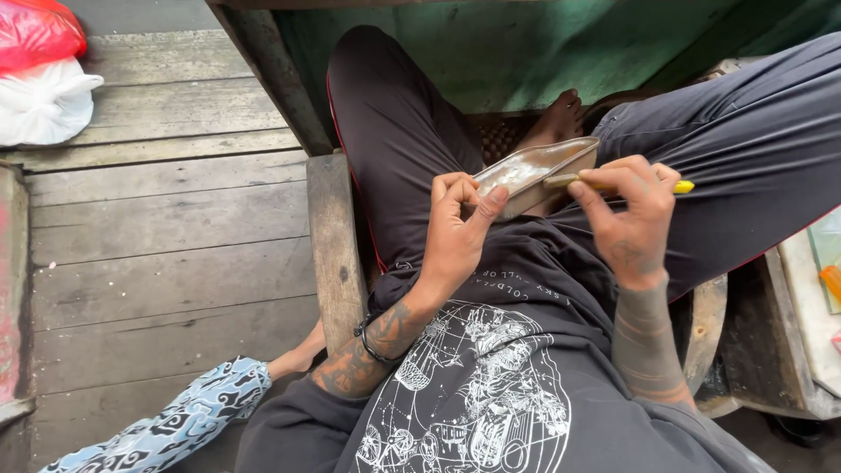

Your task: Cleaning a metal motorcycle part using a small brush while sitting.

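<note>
Seated person, both hands on a metal tray over the lap.

Left hand (455, 229) pinches near end of tray (534, 172), thumb on rim, fingers curled under. Right hand (629, 210) closed around yellow tool (613, 185), tip resting on tray's right edge. Tray tilted, whitish residue inside, held between black-trousered knees. Bare foot (555, 118) beyond tray. Plank floor (166, 228) to left; red bag (35, 31) and white bag (44, 103) at far corner; patterned blue sleeve (175, 425) low left.

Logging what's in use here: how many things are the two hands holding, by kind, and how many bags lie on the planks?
Shallow metal tray, in left hand: 1
Yellow-handled tool, in right hand: 1
Plastic bags, red and white: 2
Total: 4
</note>
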